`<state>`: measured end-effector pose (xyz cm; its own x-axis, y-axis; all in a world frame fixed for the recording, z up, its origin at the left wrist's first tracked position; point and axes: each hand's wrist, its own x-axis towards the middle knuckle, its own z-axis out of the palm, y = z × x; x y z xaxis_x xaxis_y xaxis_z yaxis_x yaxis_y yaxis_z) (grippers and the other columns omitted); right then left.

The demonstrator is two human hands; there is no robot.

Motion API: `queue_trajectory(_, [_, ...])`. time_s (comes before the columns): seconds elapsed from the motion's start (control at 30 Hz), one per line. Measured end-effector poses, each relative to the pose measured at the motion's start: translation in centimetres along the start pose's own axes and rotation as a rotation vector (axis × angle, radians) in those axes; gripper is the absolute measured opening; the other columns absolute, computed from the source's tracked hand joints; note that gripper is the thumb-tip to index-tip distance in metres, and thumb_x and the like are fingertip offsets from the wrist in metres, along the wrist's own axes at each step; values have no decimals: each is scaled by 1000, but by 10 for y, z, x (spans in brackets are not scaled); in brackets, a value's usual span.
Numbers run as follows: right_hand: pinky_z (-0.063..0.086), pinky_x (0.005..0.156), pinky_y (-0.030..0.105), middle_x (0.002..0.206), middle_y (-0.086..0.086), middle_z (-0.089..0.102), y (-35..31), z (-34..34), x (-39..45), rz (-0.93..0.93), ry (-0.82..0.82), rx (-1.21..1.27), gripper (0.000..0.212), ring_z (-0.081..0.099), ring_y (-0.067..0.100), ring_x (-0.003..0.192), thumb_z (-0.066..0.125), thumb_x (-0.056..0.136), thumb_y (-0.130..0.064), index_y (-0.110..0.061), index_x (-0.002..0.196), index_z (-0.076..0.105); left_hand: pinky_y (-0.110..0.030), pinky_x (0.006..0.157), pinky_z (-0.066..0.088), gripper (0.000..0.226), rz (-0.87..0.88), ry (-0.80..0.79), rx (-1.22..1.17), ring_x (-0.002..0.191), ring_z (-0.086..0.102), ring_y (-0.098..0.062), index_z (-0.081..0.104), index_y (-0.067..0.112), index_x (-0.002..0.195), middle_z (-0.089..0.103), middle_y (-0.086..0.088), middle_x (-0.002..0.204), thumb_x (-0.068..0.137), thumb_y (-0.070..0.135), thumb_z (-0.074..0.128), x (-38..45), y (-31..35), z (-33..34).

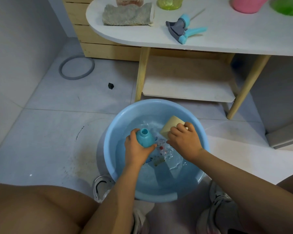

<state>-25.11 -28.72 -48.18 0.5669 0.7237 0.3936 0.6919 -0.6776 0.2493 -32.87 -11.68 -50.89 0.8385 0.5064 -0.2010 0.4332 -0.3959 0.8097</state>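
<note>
A light blue basin point(200, 130) half full of water stands on the floor in front of me. My left hand point(135, 149) grips a small blue bottle point(145, 138) with an open neck, held tilted just above the water. My right hand point(184, 141) grips a yellow sponge point(171, 124) over the right side of the basin. The sponge lies close to the bottle, a small gap between them. The water under the hands is rippled, and a colourful picture shows on the basin's bottom.
A white oval table point(227, 38) with wooden legs stands behind the basin. On it lie a grey cloth point(127, 15), a blue and grey spray trigger head point(183, 29) and several coloured bottles. A grey ring point(76, 67) lies on the floor at left.
</note>
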Motion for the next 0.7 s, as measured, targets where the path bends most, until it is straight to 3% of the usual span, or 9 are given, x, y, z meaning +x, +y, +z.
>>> queue_trajectory(0.07, [28,76,34,62,0,55,6,-6,5,143,9,65,37,45,22,73,91,45,-34,-14,58,62,-42,86,52,81,1,21,-28,103,55,-20,45,29,116,55,0,114,48,44,88,0,7,-1])
queue_trajectory(0.17, [23,73,34,62,3,58,19,-26,12,503,-122,201,40,56,27,69,87,53,-42,-13,55,60,-39,89,50,79,39,40,-50,105,53,-21,46,27,117,52,-1,115,52,36,89,-2,24,-8])
queue_trajectory(0.27, [21,74,35,73,3,59,39,-50,26,887,-381,366,48,54,27,84,65,75,-60,-20,57,48,-36,90,47,80,88,23,-33,107,51,-20,44,26,121,49,0,116,55,35,88,-2,48,-23])
queue_trajectory(0.33, [25,76,34,73,1,60,55,-68,37,1024,-463,513,52,54,24,82,54,79,-67,-21,56,44,-32,88,46,80,114,11,-22,108,51,-19,44,27,122,49,0,118,56,34,87,-2,74,-39])
queue_trajectory(0.47, [35,76,34,68,4,56,79,-98,61,1155,-418,881,52,53,28,80,48,88,-57,-16,57,46,-32,85,46,80,162,16,13,105,53,-21,45,23,121,51,-2,116,54,32,89,0,125,-72])
queue_trajectory(0.6, [36,82,32,86,6,58,109,-152,81,1123,-300,1120,36,49,23,88,46,96,-42,-13,80,61,-25,80,39,81,244,-27,71,96,49,-14,46,24,122,52,0,116,55,33,89,-1,186,-110])
queue_trajectory(0.7, [34,73,25,70,-5,50,130,-184,93,1075,-209,1308,36,44,12,70,50,95,-39,-19,64,51,-28,81,44,75,259,-50,21,98,54,-15,46,27,117,55,6,109,55,33,89,0,224,-133])
